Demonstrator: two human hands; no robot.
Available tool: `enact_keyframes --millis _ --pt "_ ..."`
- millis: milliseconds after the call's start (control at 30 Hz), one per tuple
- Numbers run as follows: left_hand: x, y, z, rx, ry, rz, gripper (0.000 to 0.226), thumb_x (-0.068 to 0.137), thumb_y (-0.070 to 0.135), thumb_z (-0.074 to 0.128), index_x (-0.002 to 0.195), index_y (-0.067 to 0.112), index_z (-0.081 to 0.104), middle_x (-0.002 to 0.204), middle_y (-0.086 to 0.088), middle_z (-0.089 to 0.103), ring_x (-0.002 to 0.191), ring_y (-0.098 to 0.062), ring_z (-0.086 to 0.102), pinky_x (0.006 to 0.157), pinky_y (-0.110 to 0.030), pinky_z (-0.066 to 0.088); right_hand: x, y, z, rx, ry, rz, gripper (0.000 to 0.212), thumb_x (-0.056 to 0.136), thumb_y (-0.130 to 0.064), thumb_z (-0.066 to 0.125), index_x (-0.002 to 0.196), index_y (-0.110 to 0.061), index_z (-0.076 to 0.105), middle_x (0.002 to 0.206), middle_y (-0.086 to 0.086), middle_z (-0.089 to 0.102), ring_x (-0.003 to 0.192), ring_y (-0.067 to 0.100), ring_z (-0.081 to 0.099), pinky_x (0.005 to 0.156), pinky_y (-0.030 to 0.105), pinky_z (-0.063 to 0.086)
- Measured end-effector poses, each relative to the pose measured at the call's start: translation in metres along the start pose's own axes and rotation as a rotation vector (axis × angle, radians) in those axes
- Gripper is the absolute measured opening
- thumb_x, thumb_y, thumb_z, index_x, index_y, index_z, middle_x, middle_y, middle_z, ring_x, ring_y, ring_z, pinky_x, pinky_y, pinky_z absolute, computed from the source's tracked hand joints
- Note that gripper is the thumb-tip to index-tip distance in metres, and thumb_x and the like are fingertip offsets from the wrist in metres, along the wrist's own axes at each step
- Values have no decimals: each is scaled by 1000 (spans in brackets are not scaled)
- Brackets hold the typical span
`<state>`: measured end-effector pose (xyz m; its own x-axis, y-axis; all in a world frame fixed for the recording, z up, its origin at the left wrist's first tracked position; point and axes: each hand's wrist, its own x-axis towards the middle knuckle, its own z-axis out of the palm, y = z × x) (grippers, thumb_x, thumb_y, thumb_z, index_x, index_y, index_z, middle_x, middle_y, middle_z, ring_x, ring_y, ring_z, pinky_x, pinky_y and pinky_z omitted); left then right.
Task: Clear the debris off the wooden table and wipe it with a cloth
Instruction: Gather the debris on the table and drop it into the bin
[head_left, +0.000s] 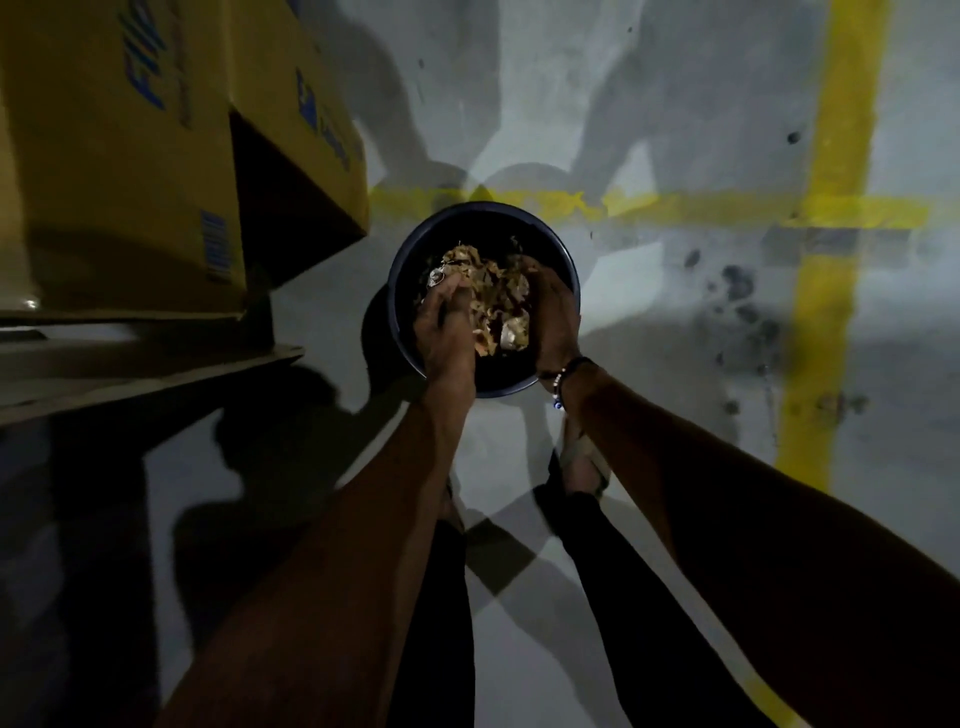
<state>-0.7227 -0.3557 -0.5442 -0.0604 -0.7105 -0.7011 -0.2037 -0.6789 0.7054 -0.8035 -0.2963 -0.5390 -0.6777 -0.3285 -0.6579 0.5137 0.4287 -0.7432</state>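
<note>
A round dark bin stands on the grey floor right below me. Over its opening I hold a heap of brown debris, dry flakes and crumpled scraps. My left hand cups the heap from the left and my right hand cups it from the right, with a beaded bracelet on that wrist. Both hands press against the debris between them. The wooden table and the cloth are out of view.
Yellow cardboard boxes with blue print are stacked at the left on a low board. Yellow painted lines cross the stained concrete floor. My feet in sandals stand just behind the bin.
</note>
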Motion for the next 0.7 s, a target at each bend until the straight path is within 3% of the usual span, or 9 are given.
enact_keyframes --millis 67,133,200,300,333,400,467,567,700 --pt "-9 8 0 -7 9 15 25 99 1 65 99 25 74 119 -6 75 111 -18 68 81 -15 54 -4 -8 -8 -47 -8 -9 34 109 -10 49 135 5 65 130 5 66 117 11 61 96 12 50" --pt "-22 21 -3 -20 -3 20 28 99 -1 64 96 25 74 110 1 75 107 -16 70 89 -26 58 -11 -17 -18 -133 -48 -64 34 111 -9 45 139 1 63 130 4 63 123 10 60 89 1 43" --pt "-39 39 -5 -10 -24 24 26 100 1 65 96 26 73 109 2 76 111 -19 71 100 -39 57 -23 -32 -24 -155 -65 -145 33 110 -6 46 136 2 65 134 6 64 120 1 60 90 -1 40" --pt "-75 75 -11 -36 -38 42 20 100 5 66 99 23 72 118 -6 76 118 -24 71 101 -41 58 -50 -62 -28 -141 -72 -156 29 108 -8 53 129 -6 73 130 -2 70 112 -7 61 97 9 47" --pt "-92 90 -13 -53 -45 42 18 101 5 66 99 22 71 122 -10 76 118 -25 70 95 -37 60 -64 -78 -31 -172 -90 -142 28 107 -14 57 128 -12 75 129 -5 72 113 -5 62 99 12 47" --pt "-118 114 -16 -70 -47 34 17 101 4 65 99 20 70 123 -13 74 114 -24 71 80 -28 60 -86 -103 -37 -226 -111 -118 27 106 -22 60 126 -21 77 126 -14 71 119 3 63 97 6 44" --pt "-156 150 -25 -98 -49 50 17 100 3 64 99 19 70 114 -9 76 107 -21 71 77 -29 56 -125 -145 -46 -135 -146 -95 24 104 -27 62 121 -25 79 124 -12 74 121 11 66 104 17 46" --pt "-219 200 -44 -106 -56 90 17 101 5 63 102 19 71 107 -1 77 100 -16 72 78 -30 54 -184 -200 -59 -36 -217 -108 28 94 -39 67 113 -24 81 120 -4 78 122 19 69 114 46 49" --pt "-312 257 -81 -163 -30 158 14 100 7 64 103 18 72 105 -3 78 96 -14 72 80 -29 56 -269 -265 -71 -40 -343 -154 40 94 -34 60 123 -12 76 129 1 75 126 17 67 115 47 49"
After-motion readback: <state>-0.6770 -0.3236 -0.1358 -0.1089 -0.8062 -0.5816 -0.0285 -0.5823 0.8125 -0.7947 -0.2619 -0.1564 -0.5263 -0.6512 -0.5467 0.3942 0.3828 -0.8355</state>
